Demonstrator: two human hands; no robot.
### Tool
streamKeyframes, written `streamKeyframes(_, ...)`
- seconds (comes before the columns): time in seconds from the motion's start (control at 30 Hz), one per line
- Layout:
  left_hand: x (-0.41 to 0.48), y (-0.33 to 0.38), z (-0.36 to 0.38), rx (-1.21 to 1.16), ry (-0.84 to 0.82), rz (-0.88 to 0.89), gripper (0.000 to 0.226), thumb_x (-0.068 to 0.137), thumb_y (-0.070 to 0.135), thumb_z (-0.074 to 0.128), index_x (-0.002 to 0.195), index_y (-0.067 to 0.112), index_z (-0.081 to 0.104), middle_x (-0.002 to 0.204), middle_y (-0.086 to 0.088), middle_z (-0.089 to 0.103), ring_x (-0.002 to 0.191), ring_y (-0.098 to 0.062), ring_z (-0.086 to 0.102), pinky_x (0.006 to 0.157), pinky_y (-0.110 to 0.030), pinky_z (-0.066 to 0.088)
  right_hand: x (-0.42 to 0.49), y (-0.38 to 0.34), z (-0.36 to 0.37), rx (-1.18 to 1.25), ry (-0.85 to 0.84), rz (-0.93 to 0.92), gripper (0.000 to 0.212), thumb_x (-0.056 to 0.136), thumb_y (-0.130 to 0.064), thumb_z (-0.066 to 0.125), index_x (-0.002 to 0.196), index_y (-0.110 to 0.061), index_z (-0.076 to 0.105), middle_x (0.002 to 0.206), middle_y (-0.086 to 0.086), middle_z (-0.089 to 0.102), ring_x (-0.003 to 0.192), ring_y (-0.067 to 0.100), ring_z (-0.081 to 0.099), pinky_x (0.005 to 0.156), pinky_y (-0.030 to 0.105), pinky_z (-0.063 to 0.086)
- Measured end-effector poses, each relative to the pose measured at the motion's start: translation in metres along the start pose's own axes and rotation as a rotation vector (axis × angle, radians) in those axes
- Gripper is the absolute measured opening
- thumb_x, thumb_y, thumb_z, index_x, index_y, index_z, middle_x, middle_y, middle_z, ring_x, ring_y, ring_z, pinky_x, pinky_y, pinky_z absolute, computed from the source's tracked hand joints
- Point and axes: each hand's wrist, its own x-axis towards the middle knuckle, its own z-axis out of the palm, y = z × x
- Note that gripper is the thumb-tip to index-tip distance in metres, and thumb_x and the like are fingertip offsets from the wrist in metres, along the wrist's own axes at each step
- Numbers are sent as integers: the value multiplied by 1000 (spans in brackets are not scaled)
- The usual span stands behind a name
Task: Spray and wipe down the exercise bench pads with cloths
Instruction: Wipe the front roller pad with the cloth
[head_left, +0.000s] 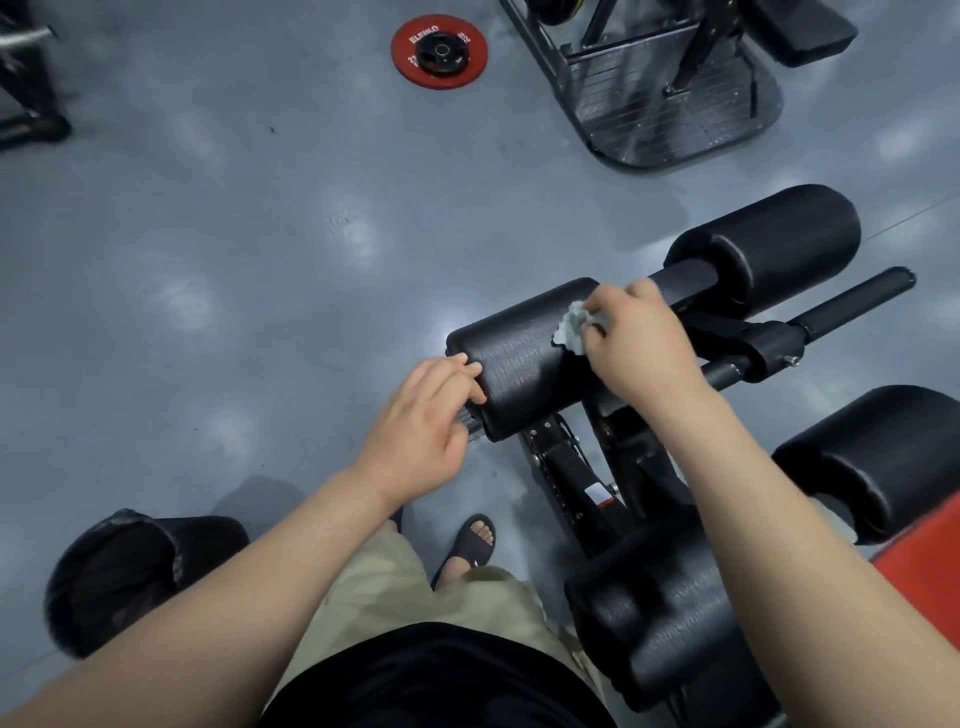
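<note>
You are at the wiping step. The near roller pad (524, 364) sits beside the far roller pad (769, 244) on the bench's crossbar. Your left hand (421, 415) curls round its left end, steadying it. Your right hand (639, 338) pinches the cloth (574, 327) against its upper right edge. Next, probably, sweep the cloth leftward with firm pressure.
</note>
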Motion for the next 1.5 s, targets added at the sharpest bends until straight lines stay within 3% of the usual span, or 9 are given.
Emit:
streamKeyframes(0.27,4,1,-8,-139,76,-44,38,74,4,32,100,10,59,117,-2,56,121,-22,53,103,-20,38,-45,-42,17,120,-252,-406,16,84,-12,66,100,-15,65,96,6,45,69,36,55,62,40,48)
streamKeyframes(0.37,15,-1,-11,-174,133,-125,43,73,-3,37,107,10,60,117,0,55,114,-18,53,101,-15,35,-24,-22,9,91,-151,-258,22,86,-14,63,107,-18,67,104,6,50,83,34,59,75,38,50)
streamKeyframes(0.57,25,-13,-14,-184,71,-294,57,82,-11,42,133,11,58,129,2,53,112,-3,45,100,-6,29,10,14,-4,9,17,44,18,94,-19,61,109,-10,67,102,9,47,82,34,55,76,35,47)
streamKeyframes(0.8,24,-20,-11,-227,-1,-341,62,86,-13,39,140,13,56,132,7,47,122,-13,49,112,-30,39,-24,-50,25,111,-57,-272,17,86,-13,63,101,-12,71,95,7,47,75,33,57,65,36,50)
streamKeyframes(0.9,25,-26,-7,-240,12,-322,64,82,-15,38,135,14,59,133,9,47,122,-13,50,110,-33,42,-38,-60,26,147,-204,-457,20,91,-23,57,101,-16,73,93,6,45,73,30,55,64,38,51)
streamKeyframes(1.0,25,-24,-5,-254,36,-328,65,79,-17,38,132,13,61,139,6,50,124,-14,52,109,-34,43,-39,-46,16,168,-330,-579,27,86,-13,61,106,-24,76,94,1,45,74,21,53,66,34,49)
streamKeyframes(1.17,18,-15,-2,-278,61,-338,65,79,-15,37,133,12,61,141,3,52,127,-11,50,114,-32,39,-24,-31,14,149,-143,-347,28,88,-12,64,110,-24,75,100,1,50,81,26,62,65,32,50)
streamKeyframes(1.37,11,-8,-4,-246,66,-262,64,73,-1,31,127,9,65,135,0,57,127,-9,52,110,-33,43,-36,-34,16,190,-343,-500,27,85,-14,70,108,-28,75,97,-5,47,76,19,58,72,35,52)
streamKeyframes(1.5,8,-3,-4,-208,63,-254,64,72,-1,31,127,6,65,134,2,56,129,-13,52,112,-37,42,-8,-6,6,115,-83,-212,23,90,-19,63,110,-21,73,102,2,52,84,26,60,72,33,48)
